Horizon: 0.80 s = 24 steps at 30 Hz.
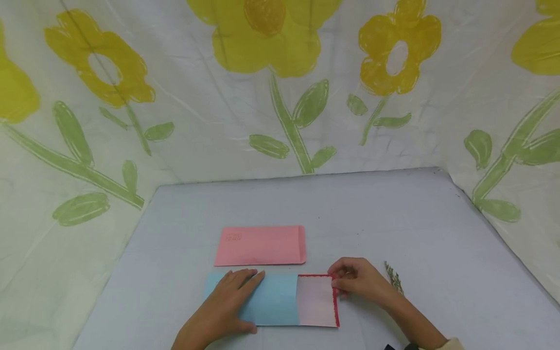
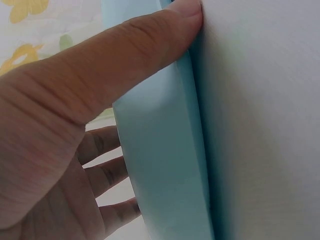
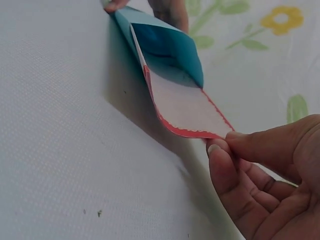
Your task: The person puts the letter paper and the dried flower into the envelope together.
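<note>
A light blue envelope (image 1: 275, 301) lies lengthwise near the front of the table, its mouth bulging apart in the right wrist view. My left hand (image 1: 225, 304) spans it, thumb along the near edge and fingers at the far edge, gripping it across its width. Out of the mouth, on the right, sticks a pale pink card (image 1: 315, 301) with a red scalloped border; its other part is hidden inside the envelope. My right hand (image 1: 356, 282) pinches the card's far right corner between thumb and index finger, as the right wrist view shows close up.
A pink envelope (image 1: 260, 247) with small print on it lies just beyond the blue one. Right of my right wrist is a small green sprig (image 1: 394, 277). A white curtain (image 1: 197, 121) with painted yellow flowers surrounds the grey-white tabletop (image 1: 350, 209).
</note>
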Available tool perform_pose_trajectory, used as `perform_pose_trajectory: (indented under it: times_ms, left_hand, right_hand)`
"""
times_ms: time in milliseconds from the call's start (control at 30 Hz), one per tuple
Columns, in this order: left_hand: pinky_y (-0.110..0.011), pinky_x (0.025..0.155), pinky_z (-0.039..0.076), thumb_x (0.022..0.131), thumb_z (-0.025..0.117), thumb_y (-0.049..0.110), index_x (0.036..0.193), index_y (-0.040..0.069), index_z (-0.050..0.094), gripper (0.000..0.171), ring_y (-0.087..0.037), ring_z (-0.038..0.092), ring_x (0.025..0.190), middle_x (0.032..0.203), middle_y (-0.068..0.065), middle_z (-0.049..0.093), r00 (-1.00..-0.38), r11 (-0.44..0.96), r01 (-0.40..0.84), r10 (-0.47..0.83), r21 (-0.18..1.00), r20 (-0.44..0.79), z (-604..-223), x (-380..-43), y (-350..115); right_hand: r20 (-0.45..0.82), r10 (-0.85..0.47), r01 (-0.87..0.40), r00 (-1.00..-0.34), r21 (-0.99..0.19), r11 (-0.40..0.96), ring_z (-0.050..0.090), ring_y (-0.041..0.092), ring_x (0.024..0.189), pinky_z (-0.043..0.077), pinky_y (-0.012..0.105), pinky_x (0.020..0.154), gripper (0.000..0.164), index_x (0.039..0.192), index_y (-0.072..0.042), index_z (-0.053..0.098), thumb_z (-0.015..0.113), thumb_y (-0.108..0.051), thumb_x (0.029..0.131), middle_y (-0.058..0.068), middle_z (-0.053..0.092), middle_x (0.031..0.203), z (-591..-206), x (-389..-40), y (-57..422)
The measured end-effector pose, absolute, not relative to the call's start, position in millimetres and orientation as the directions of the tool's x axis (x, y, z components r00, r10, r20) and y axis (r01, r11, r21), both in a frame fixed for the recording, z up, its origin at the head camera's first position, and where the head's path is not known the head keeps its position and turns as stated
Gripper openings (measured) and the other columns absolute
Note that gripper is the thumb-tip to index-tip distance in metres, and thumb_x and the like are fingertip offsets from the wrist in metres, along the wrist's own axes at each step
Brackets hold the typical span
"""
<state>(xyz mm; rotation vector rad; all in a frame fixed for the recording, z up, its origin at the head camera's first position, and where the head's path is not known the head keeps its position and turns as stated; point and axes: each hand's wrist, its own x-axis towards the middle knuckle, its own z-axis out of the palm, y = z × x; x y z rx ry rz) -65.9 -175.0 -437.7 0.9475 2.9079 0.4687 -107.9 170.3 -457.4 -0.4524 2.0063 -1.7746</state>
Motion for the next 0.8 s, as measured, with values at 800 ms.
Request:
perform_pose_trajectory:
  times_ms: [800]
  left_hand:
    - [-0.046,0.103,0.022,0.054,0.079,0.051,0.141,0.018,0.031,0.105,-0.022,0.034,0.122,0.134,-0.003,0.038,-0.808,0.762,0.574,0.586,0.300,0.060,-437.8,-65.4,-174.7]
  right_hand:
    - [-0.127,-0.466,0.087,-0.876,-0.990,0.107,0.061,0.034,0.064,0.053,0.043,0.059,0.023,0.097,0.007,0.058,0.067,-0.003,0.079,0.022,0.059,0.080,-461.9,-108.5,159.0]
